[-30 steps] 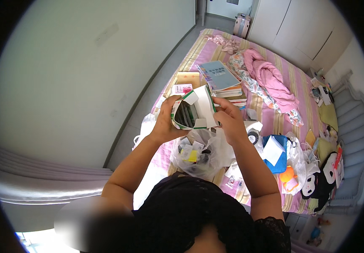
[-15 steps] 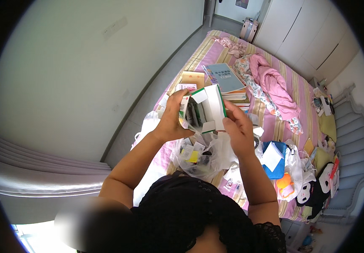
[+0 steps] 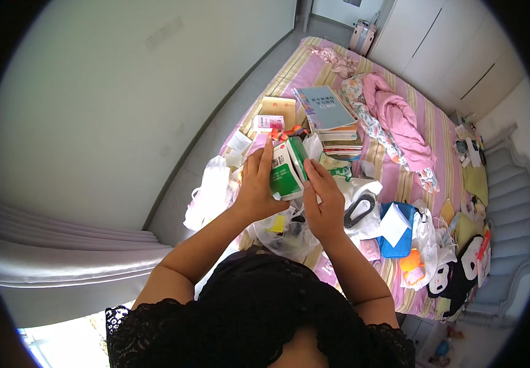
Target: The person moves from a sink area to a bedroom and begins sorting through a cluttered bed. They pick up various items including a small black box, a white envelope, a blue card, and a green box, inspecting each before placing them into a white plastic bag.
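Note:
Between my two hands, above the bed, is a green and white medicine box (image 3: 286,179). My left hand (image 3: 256,187) grips its left side, with the thumb at the lower edge. Against its right side lie the fingers of my right hand (image 3: 324,199), pressed close together. The box is tilted, with its printed front and a green side facing up; no opening shows from here. Below my hands rests a clear plastic bag (image 3: 286,242) with small packages inside, one of them yellow.
Beyond the box are a pink and white box (image 3: 269,122), a tan booklet (image 3: 284,105) and a stack of books (image 3: 326,110). A white plastic bag (image 3: 207,193) sits at the left bed edge. To the right lie a blue pouch (image 3: 398,245) and a pink blanket (image 3: 394,116).
The medicine box has been turned: its open flaps and the sachets inside showed before, and its printed front shows now. Both hands have shifted slightly downward and left with it.

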The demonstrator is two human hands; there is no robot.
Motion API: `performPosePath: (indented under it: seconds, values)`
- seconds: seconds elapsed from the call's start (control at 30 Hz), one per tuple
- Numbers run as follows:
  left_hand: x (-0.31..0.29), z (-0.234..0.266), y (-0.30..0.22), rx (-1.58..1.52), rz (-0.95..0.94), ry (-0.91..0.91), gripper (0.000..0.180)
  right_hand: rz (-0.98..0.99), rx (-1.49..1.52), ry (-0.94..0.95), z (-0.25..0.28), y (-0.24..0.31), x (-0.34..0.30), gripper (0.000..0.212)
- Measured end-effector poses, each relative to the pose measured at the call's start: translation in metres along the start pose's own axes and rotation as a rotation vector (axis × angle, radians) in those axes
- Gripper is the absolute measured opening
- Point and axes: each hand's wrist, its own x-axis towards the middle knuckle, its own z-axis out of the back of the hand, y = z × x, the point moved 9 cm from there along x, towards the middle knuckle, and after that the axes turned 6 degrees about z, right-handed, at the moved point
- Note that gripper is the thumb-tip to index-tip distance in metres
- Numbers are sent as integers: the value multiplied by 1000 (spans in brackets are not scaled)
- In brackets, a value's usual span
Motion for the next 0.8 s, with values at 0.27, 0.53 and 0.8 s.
performPosePath:
  seconds: [0.27,0.53,0.8]
  values:
    - [-26,-45,0,108,80,84,121,-294,250,-116,2,-72,-45,29]
    - [-42,-76,18,89,241,172,121,-245,179,34,-5,-81,-67,38]
    - [-47,-83,40,395,358,283,116,-216,105,294,-42,-106,-84,54]
